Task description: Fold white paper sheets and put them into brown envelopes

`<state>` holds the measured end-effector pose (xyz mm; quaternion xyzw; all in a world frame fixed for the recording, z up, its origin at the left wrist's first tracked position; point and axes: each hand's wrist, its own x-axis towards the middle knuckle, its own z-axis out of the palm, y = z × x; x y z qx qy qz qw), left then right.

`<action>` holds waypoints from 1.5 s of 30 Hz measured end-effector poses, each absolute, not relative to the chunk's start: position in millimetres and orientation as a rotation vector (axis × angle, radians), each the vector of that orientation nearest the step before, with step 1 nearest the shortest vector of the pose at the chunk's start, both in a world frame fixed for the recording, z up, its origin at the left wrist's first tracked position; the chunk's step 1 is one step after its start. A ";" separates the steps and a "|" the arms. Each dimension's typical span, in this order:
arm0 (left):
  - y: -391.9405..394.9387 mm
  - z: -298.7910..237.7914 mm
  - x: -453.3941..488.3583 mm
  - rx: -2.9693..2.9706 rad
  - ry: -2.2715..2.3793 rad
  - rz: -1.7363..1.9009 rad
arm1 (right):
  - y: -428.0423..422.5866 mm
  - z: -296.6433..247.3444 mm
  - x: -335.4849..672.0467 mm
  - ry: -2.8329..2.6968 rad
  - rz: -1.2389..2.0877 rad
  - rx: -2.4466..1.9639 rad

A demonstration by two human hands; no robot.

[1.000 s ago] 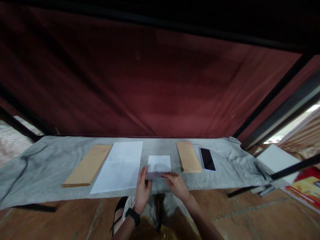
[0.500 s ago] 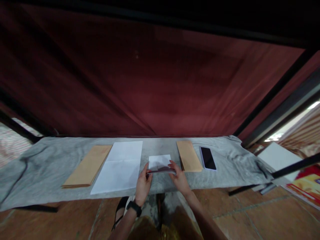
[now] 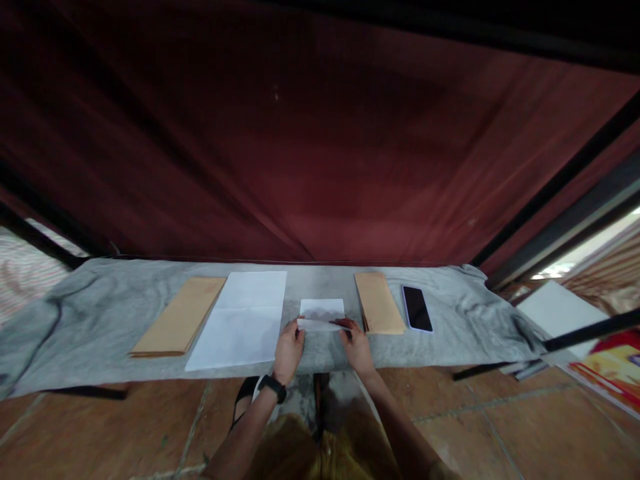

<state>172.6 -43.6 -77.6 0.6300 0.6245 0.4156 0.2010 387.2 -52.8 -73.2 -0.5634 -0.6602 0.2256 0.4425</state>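
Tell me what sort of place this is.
Probably a makeshift paperwork station in a curtained stall: a dark red curtain hangs behind, a grey cloth serves as work surface, and the left hand and right hand pinch a white paper between stacks of brown envelopes.

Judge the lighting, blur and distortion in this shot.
Head view: dim, the red curtain darkening to black at the top; daylight blows out at the far right; wide-angle distortion bows the grey cloth; the folded paper pinched by left hand and right hand looks slightly soft.

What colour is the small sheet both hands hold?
White; the small sheet between the left hand and right hand shows best in the head view.
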 end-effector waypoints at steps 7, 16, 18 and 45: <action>-36.9 -74.2 164.5 1.794 1.703 1.194 | -50.7 -77.2 389.9 -1.753 0.493 -1.436; -39.5 -76.1 171.4 1.731 1.775 1.165 | -42.7 -79.7 385.1 -1.734 0.343 -1.700; -38.5 -73.6 174.2 1.718 1.758 1.193 | -41.8 -79.5 383.4 -1.736 0.313 -1.723; -23.9 -73.1 189.1 1.989 2.142 0.867 | -35.0 -72.0 364.1 -1.826 0.067 -2.035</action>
